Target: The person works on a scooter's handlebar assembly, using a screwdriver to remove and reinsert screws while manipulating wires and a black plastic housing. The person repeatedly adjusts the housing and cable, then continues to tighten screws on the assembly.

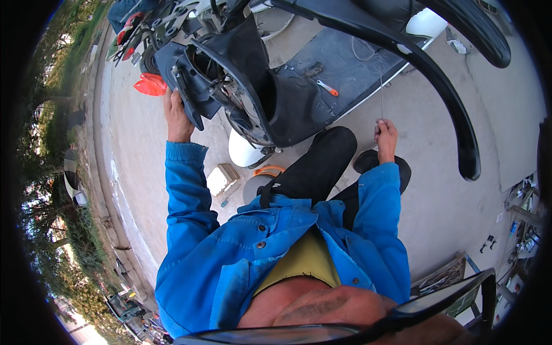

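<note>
My left hand point(177, 117) grips the side edge of a black plastic panel point(189, 92) on a partly stripped scooter; some fingers are hidden. Behind this panel the black front shell point(258, 86) stands open, with wires and metal parts exposed inside. A white mudguard point(242, 148) shows below the shell. Off to the right, my right hand point(386, 134) pinches the near end of a long thin metal rod point(381, 92), which points away from me. Whether the rod has a handle inside my fist is hidden.
An orange-handled wrench point(327, 88) lies on a dark platform point(349, 73). Black curved bars point(448, 99) arch overhead at right. A red plastic bag point(151, 84) is beyond my left hand. A small box point(223, 178) and a screwdriver point(225, 202) sit on the concrete floor point(444, 207).
</note>
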The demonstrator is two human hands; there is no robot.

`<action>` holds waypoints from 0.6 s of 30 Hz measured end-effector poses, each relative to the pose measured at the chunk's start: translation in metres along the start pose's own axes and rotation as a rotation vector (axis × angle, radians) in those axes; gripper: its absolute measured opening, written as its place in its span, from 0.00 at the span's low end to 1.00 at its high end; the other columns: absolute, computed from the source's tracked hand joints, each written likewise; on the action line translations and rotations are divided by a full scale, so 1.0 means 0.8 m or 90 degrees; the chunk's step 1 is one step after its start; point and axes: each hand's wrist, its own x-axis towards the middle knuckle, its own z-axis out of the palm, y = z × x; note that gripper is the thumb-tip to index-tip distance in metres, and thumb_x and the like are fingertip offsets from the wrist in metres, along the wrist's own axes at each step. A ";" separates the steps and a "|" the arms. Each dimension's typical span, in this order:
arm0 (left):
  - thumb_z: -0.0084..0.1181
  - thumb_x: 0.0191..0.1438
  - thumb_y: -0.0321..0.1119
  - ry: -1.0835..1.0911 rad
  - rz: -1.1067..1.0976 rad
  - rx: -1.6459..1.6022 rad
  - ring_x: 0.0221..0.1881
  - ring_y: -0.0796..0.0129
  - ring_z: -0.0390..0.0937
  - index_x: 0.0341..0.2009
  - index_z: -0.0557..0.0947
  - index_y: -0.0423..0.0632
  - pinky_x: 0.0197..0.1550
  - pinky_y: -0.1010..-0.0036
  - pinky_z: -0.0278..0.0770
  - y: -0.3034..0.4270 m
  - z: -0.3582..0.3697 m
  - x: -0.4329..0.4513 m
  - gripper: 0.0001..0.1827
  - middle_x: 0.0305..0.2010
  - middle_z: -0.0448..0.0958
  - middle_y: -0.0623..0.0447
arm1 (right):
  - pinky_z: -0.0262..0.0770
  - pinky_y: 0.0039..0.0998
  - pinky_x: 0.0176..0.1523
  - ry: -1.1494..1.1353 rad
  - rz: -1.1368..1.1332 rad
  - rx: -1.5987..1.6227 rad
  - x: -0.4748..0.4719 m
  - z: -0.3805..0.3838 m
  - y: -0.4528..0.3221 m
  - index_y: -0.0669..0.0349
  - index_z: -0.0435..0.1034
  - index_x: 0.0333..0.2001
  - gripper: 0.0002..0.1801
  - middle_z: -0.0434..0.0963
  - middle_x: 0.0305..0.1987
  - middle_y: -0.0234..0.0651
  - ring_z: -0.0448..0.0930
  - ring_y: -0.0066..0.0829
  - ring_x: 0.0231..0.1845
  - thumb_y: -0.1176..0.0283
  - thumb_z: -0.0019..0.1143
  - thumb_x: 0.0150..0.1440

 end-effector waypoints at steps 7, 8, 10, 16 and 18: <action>0.48 0.74 0.50 -0.015 0.006 0.021 0.49 0.73 0.77 0.71 0.70 0.42 0.53 0.74 0.79 0.000 -0.001 0.000 0.30 0.54 0.78 0.54 | 0.60 0.20 0.26 -0.023 -0.019 -0.058 0.006 0.004 0.007 0.64 0.78 0.45 0.10 0.70 0.26 0.25 0.67 0.15 0.24 0.69 0.53 0.69; 0.48 0.74 0.50 -0.011 0.000 0.025 0.49 0.73 0.77 0.71 0.70 0.43 0.53 0.74 0.79 0.001 -0.001 0.000 0.30 0.54 0.78 0.54 | 0.60 0.20 0.27 -0.021 -0.021 -0.066 0.007 0.005 0.010 0.64 0.79 0.46 0.10 0.71 0.26 0.25 0.67 0.15 0.24 0.70 0.54 0.69; 0.47 0.74 0.49 -0.009 0.001 0.020 0.49 0.73 0.77 0.71 0.70 0.43 0.52 0.75 0.79 0.000 0.000 -0.001 0.30 0.53 0.79 0.54 | 0.61 0.20 0.27 -0.021 -0.027 -0.079 0.012 0.006 0.015 0.64 0.79 0.49 0.11 0.71 0.27 0.24 0.67 0.15 0.25 0.71 0.55 0.68; 0.47 0.75 0.46 -0.020 0.004 0.000 0.49 0.74 0.78 0.70 0.71 0.42 0.52 0.75 0.79 -0.001 -0.001 0.001 0.27 0.54 0.79 0.55 | 0.68 0.23 0.34 -0.066 -0.094 -0.168 0.011 0.015 0.026 0.62 0.78 0.60 0.18 0.76 0.33 0.28 0.72 0.18 0.30 0.73 0.56 0.67; 0.47 0.75 0.46 -0.022 0.003 -0.007 0.49 0.74 0.78 0.70 0.71 0.42 0.52 0.75 0.79 0.000 0.000 0.002 0.27 0.54 0.80 0.55 | 0.78 0.29 0.45 -0.070 -0.132 -0.265 0.006 0.021 0.025 0.62 0.76 0.61 0.20 0.84 0.42 0.37 0.82 0.27 0.38 0.72 0.57 0.66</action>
